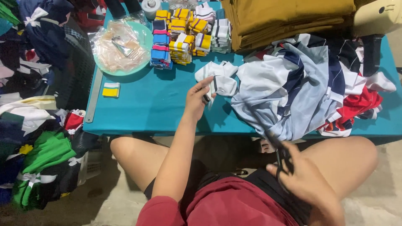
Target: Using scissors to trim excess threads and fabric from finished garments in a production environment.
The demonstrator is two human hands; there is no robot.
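left hand [197, 98] pinching soft white cloth [220, 77] — right hand [307, 180], black scissors [282, 157]

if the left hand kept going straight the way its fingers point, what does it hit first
The left hand already touches the white striped cloth pieces. Past them, likely the stacks of folded striped bands, though depth is hard to judge.

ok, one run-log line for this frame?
left hand: pinching white striped fabric piece | right hand: holding black scissors over lap | teal table: stacked striped bands, garment pile
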